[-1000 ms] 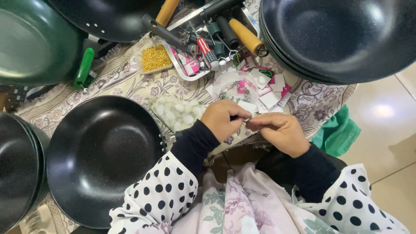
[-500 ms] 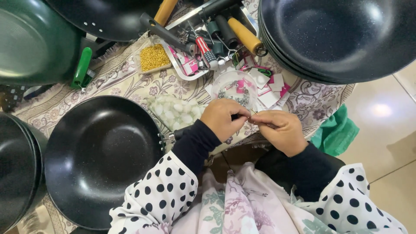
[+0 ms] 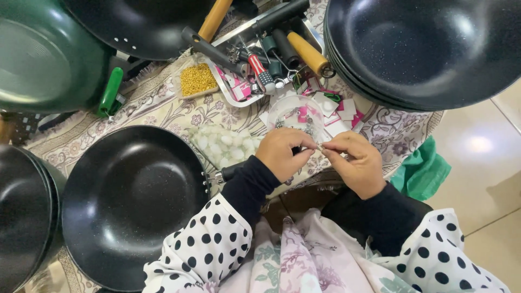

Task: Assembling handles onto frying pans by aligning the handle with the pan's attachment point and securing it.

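Head view: nearest, the left hand [image 3: 284, 153] and right hand [image 3: 354, 161] meet fingertip to fingertip, pinching a tiny metal piece [image 3: 320, 146] between them above the near edge of the patterned surface [image 3: 163, 106]. Just left lies a black wok [image 3: 130, 203]. Beyond the hands sit a clear bag of white pieces [image 3: 222, 144], then a metal tray [image 3: 230, 97] of handles and a tub of gold screws [image 3: 198, 79]. Farthest right, stacked black woks [image 3: 423, 49].

Tiny silvery metal part [image 3: 320, 146] pinched between left hand [image 3: 285, 152] and right hand [image 3: 355, 163] at frame centre too small to identify, black speckled non-stick pans upper right [image 3: 423, 49] and lower left [image 3: 24, 217] cut off by frame edges.
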